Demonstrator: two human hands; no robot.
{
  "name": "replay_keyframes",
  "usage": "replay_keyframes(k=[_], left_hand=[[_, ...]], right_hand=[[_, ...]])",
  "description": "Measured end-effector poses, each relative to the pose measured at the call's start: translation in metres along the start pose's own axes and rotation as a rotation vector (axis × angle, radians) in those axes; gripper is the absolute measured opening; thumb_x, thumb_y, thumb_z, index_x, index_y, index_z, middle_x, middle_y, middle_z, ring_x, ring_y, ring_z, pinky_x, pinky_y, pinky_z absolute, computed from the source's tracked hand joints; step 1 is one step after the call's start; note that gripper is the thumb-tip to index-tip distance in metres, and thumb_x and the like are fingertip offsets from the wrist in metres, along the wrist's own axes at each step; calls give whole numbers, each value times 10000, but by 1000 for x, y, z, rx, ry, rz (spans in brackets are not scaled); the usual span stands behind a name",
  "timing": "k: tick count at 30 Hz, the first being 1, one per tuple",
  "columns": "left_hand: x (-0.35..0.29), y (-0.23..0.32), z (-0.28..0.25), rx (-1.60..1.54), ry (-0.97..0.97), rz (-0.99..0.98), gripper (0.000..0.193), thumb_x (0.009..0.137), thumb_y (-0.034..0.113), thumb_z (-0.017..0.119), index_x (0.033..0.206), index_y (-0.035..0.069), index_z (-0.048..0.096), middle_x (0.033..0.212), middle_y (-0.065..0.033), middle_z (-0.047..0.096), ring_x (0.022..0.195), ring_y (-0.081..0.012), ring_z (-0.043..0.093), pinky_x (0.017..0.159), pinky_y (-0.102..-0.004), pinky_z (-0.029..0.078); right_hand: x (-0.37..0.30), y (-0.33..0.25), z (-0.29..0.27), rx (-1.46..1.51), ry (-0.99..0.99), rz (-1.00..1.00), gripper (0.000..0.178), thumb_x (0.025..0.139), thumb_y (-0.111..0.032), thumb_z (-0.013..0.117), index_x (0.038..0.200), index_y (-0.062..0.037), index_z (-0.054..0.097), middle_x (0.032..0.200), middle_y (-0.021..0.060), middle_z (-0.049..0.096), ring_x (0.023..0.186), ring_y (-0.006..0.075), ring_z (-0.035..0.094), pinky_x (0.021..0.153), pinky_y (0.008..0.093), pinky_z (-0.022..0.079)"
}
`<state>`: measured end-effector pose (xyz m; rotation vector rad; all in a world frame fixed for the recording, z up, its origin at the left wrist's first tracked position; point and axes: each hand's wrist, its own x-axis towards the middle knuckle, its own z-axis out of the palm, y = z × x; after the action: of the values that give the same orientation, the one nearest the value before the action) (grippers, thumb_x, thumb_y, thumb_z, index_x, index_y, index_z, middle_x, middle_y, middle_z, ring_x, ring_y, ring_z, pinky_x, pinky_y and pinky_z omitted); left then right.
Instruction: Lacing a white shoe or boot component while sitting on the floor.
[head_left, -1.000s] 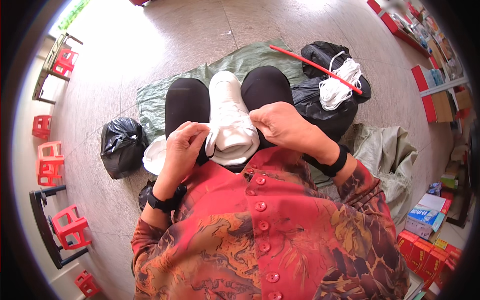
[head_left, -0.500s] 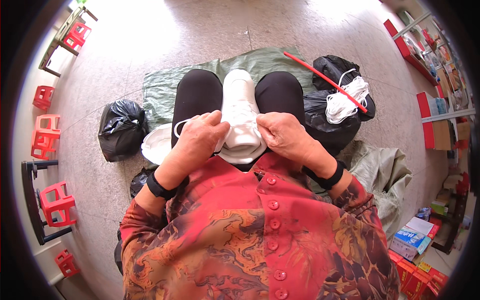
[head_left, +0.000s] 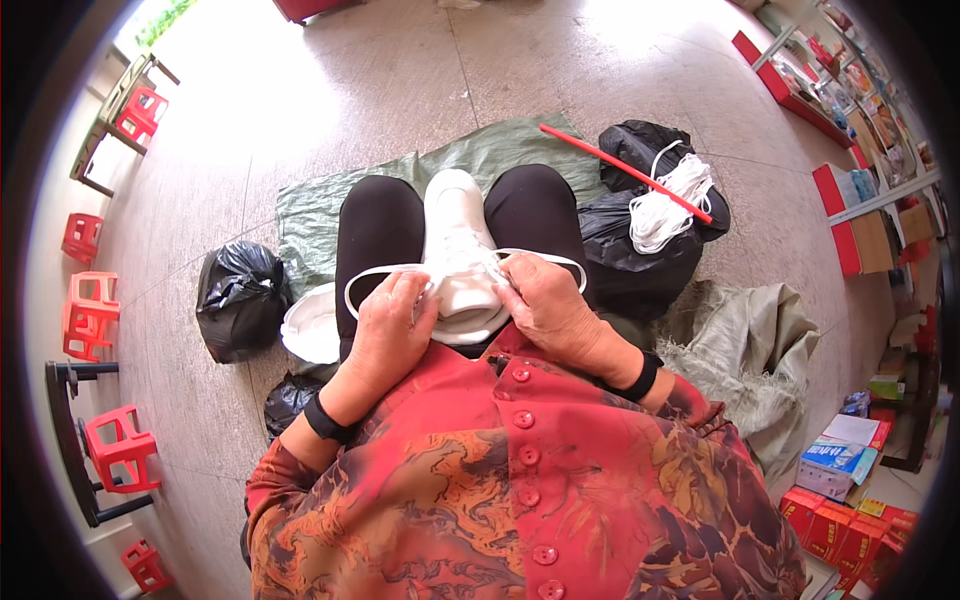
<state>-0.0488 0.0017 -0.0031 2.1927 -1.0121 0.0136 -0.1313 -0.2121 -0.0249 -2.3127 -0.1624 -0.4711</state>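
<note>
A white lace-up shoe (head_left: 455, 205) is held upright between my black-clad knees, its toe pointing away and its opening toward me. My left hand (head_left: 385, 320) is beside the left edge of the opening, fingers closed on the white shoelace (head_left: 388, 269), which loops out over my left knee. At the right edge my right hand (head_left: 555, 305) pinches the lace on that side, its thumb toward the shoe. Another lace loop curves over my right knee. The fingertips partly hide the upper eyelets. Left of my left thigh lies another white piece (head_left: 312, 325), perhaps a shoe, partly hidden.
Black plastic bags (head_left: 240, 300) stand at left and right. On the right ones rest a bundle of white laces (head_left: 668, 205) and a red stick (head_left: 625, 172). A green woven sheet (head_left: 310, 225) lies underneath. Red stools (head_left: 122, 448) line the left; shelves and boxes (head_left: 835, 465) stand right.
My fists have loosened into pinching grips nearer the shoe's opening. A lace loop now shows over my right knee, and the left one spreads wider. The whole view has shifted slightly.
</note>
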Motion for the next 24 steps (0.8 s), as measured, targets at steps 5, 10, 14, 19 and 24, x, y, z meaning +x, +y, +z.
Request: replay_keyframes(k=[5, 10, 14, 19, 24], left_hand=[[6, -14, 6, 142, 120, 135, 164, 785, 5, 574, 947, -9, 554, 825, -195, 583, 713, -353, 604, 627, -436, 483], [2, -31, 18, 129, 45, 317, 228, 722, 49, 591, 945, 41, 542, 806, -135, 525, 651, -299, 564, 559, -421, 463], [9, -3, -6, 388, -339, 348, 147, 753, 115, 608, 886, 52, 613, 848, -117, 555, 780, -295, 602, 640, -415, 492], [26, 14, -12, 593, -334, 438, 152, 731, 128, 608, 869, 68, 628, 863, -84, 566, 932, -283, 562, 767, -411, 456], [33, -17, 0, 177, -202, 612, 133, 744, 103, 645, 874, 74, 636, 906, -92, 562, 891, -271, 545, 758, -389, 451]], right_hand=[[7, -4, -1, 121, 79, 40, 81, 850, -54, 584, 813, 14, 561, 844, 200, 582, 786, 399, 570, 706, 452, 460], [4, -7, -2, -256, -119, -214, 86, 840, -72, 519, 893, -55, 585, 783, 148, 574, 678, 319, 613, 565, 423, 483], [21, -21, -8, -510, -372, -363, 136, 777, -149, 577, 877, -59, 596, 800, 97, 590, 786, 290, 621, 632, 417, 509], [37, -3, -1, -540, -383, -640, 153, 755, -144, 607, 875, -54, 576, 842, 84, 570, 793, 321, 603, 644, 402, 506], [16, -70, -30, 183, -238, -517, 206, 730, -80, 679, 912, -71, 582, 853, 94, 539, 770, 288, 606, 655, 377, 510]])
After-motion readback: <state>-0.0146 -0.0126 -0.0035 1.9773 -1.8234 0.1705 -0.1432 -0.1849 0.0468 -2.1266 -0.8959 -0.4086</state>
